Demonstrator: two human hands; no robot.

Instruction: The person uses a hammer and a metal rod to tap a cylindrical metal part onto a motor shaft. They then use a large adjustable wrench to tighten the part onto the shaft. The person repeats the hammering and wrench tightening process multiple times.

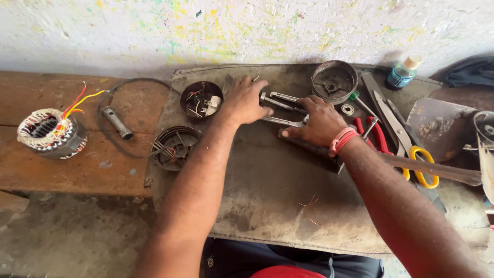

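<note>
While the wound copper stator (50,132) and 2 round motor end caps (201,99) sit apart at left, dismantling looks advanced. Both hands press on the long steel puller tool (280,101) mid-desk (267,206): left hand (246,99) flat, right hand (319,122) curled over it. Its axis runs left-right.

Stator (50,133) left of mat (267,206); scissors (406,139) right.

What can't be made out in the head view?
- Metal tools: middles hidden under left hand and right hand, grip unclear.
- Dark bar: mostly covered by right hand.
- Round part: cut off by right edge.
- Bottle label: too small.
</note>
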